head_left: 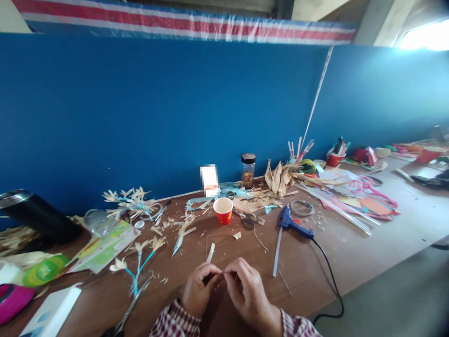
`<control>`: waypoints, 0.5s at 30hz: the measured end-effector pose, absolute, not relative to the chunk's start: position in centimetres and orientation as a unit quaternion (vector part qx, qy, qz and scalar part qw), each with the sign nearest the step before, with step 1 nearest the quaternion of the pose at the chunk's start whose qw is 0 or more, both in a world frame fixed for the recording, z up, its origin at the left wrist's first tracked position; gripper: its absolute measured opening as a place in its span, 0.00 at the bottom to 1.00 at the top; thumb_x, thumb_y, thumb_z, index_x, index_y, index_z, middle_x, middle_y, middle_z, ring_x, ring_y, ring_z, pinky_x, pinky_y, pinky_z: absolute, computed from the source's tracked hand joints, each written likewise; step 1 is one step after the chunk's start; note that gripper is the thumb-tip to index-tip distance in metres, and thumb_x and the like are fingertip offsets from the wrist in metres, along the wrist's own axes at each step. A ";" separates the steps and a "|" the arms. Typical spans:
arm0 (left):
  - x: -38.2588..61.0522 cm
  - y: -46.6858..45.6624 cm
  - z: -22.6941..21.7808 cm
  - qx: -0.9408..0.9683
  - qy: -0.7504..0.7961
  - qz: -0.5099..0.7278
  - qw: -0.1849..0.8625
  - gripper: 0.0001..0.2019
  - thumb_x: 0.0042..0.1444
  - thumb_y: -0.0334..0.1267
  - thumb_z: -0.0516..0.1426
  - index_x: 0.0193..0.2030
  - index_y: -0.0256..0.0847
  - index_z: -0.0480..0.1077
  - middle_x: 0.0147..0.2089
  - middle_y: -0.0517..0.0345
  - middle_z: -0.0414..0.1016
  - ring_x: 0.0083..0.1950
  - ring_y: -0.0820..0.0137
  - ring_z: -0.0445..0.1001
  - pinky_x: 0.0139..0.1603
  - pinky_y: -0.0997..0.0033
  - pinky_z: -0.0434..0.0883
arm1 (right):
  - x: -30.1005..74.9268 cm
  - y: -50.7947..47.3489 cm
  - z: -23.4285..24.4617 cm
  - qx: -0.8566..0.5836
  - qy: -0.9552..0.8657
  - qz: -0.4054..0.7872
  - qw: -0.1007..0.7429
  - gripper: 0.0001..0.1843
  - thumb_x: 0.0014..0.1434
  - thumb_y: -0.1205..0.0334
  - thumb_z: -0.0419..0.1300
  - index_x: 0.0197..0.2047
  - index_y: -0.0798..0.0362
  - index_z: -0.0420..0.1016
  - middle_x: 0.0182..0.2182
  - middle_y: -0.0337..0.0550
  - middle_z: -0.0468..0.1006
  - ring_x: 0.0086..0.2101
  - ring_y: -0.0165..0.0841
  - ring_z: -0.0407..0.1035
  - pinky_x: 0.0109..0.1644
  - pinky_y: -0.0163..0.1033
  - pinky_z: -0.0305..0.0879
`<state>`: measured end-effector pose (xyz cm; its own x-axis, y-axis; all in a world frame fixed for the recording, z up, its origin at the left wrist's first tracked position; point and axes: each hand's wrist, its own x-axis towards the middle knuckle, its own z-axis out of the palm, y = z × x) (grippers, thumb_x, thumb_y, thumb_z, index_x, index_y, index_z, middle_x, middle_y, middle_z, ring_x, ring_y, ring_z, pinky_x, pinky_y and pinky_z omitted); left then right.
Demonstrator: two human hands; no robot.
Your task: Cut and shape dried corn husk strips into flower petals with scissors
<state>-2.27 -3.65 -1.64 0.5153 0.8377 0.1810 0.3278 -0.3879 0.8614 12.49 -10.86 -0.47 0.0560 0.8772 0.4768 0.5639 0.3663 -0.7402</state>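
My left hand point(199, 285) and my right hand point(247, 290) meet low in the middle of the view, fingertips pinched together. Something thin and dark sits between them, too small to name. Just beyond my left hand lie a pale husk strip point(211, 252) and a thin wire point(206, 245). A husk flower spray with blue-wrapped stems point(140, 262) rests to the left, beside open scissors point(133, 299). Right of my hands is a blue glue gun point(294, 223) with a clear glue stick point(278, 252) jutting from its back.
A red paper cup point(223, 210) stands mid-table, with a lidded jar point(248, 171) behind it. Dried husks point(278, 178) and a wire coil point(301, 208) lie to the right. A black cord point(331, 267) drops over the edge. At left stands a tilted black bottle point(38, 217).
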 end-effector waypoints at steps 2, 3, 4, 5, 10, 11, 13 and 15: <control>-2.2 -3.7 -1.4 0.760 0.387 0.322 0.411 0.15 0.56 0.46 0.54 0.25 0.38 0.71 0.23 0.58 0.69 0.27 0.71 0.69 0.30 0.75 0.65 | 12.4 -10.7 -0.4 -0.541 -0.669 0.159 0.484 0.05 0.61 0.70 0.49 0.37 0.51 0.63 0.31 0.41 0.69 0.31 0.31 0.64 0.35 0.35 0.60; -2.2 -3.7 -1.3 0.751 0.393 0.329 0.416 0.16 0.56 0.47 0.53 0.25 0.38 0.71 0.23 0.59 0.68 0.27 0.71 0.68 0.30 0.75 0.65 | 12.4 -10.7 -0.4 -0.541 -0.672 0.156 0.482 0.06 0.60 0.70 0.49 0.39 0.51 0.64 0.32 0.41 0.70 0.32 0.31 0.65 0.36 0.35 0.60; -2.1 -3.7 -1.2 0.741 0.400 0.337 0.422 0.17 0.56 0.48 0.53 0.25 0.38 0.70 0.23 0.60 0.68 0.26 0.72 0.68 0.29 0.75 0.65 | 12.3 -10.6 -0.4 -0.540 -0.674 0.152 0.480 0.06 0.60 0.70 0.49 0.40 0.51 0.64 0.32 0.42 0.70 0.32 0.31 0.65 0.36 0.35 0.61; -2.1 -3.7 -1.1 0.729 0.407 0.344 0.429 0.17 0.56 0.49 0.52 0.25 0.38 0.70 0.22 0.60 0.67 0.25 0.72 0.68 0.29 0.76 0.65 | 12.3 -10.5 -0.4 -0.539 -0.679 0.148 0.477 0.07 0.60 0.70 0.49 0.41 0.50 0.64 0.33 0.41 0.71 0.33 0.31 0.66 0.37 0.35 0.61; -2.0 -3.8 -1.1 0.695 0.448 0.327 0.457 0.20 0.53 0.53 0.53 0.23 0.39 0.70 0.19 0.62 0.66 0.21 0.73 0.66 0.24 0.78 0.65 | 12.1 -11.1 0.5 -0.537 -0.687 0.160 0.464 0.09 0.59 0.71 0.50 0.42 0.51 0.63 0.32 0.41 0.73 0.30 0.30 0.68 0.34 0.33 0.63; -2.0 -3.8 -1.1 0.697 0.449 0.324 0.456 0.19 0.53 0.53 0.53 0.23 0.39 0.70 0.19 0.62 0.67 0.21 0.73 0.67 0.24 0.78 0.65 | 12.3 -11.3 1.1 -0.530 -0.696 0.167 0.454 0.09 0.58 0.70 0.51 0.42 0.51 0.64 0.31 0.41 0.74 0.28 0.29 0.68 0.32 0.32 0.63; -1.9 -3.8 -1.3 0.694 0.447 0.337 0.452 0.17 0.53 0.52 0.54 0.25 0.39 0.71 0.19 0.62 0.68 0.21 0.74 0.67 0.24 0.78 0.65 | 13.5 -11.7 3.0 -0.494 -0.753 0.167 0.401 0.10 0.55 0.68 0.54 0.42 0.52 0.65 0.30 0.41 0.74 0.27 0.30 0.68 0.29 0.32 0.63; -1.8 -3.9 -1.6 0.681 0.447 0.364 0.452 0.16 0.53 0.50 0.55 0.27 0.39 0.71 0.20 0.62 0.68 0.19 0.75 0.66 0.22 0.79 0.64 | 15.7 -11.2 5.2 -0.437 -0.832 0.135 0.313 0.11 0.55 0.65 0.56 0.43 0.52 0.67 0.33 0.43 0.76 0.30 0.32 0.69 0.33 0.33 0.64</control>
<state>-1.77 -3.88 -1.57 0.3360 0.9375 0.0903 0.2797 -0.1909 0.9409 15.74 -11.25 5.22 -0.4212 0.8125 0.4031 0.6429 0.5810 -0.4991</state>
